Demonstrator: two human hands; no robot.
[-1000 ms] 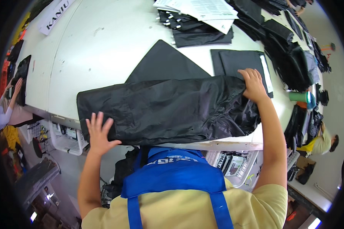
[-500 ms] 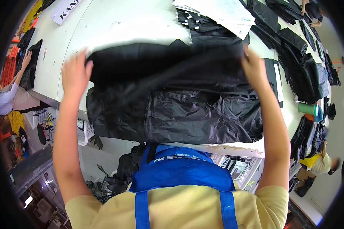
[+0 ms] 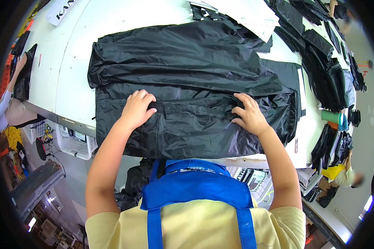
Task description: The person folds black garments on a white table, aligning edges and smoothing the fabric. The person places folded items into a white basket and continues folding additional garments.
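Note:
A black, shiny, crinkled garment [image 3: 199,135] lies spread on the white table [image 3: 108,20] in front of me. A folded black layer [image 3: 174,52] of the same kind of fabric lies across its far part. My left hand [image 3: 138,109] rests on the near layer, beside a vertical seam, its fingers bent and its thumb apart from them. Further right, my right hand [image 3: 250,115] touches the same layer, with fingers curved and spaced. No fabric is visibly pinched in either hand, though the fingertips partly sink into the folds.
White papers [image 3: 253,16] lie on black fabric at the far side. Stacks of black garments [image 3: 324,68] and a green roll [image 3: 332,118] stand at right. White baskets [image 3: 72,143] sit below the table edge. A co-worker's hand [image 3: 21,63] touches black fabric at far left.
The black layer that both hands held raised and stretched now lies down on the far part. My hands have let go of it and come nearer and closer together.

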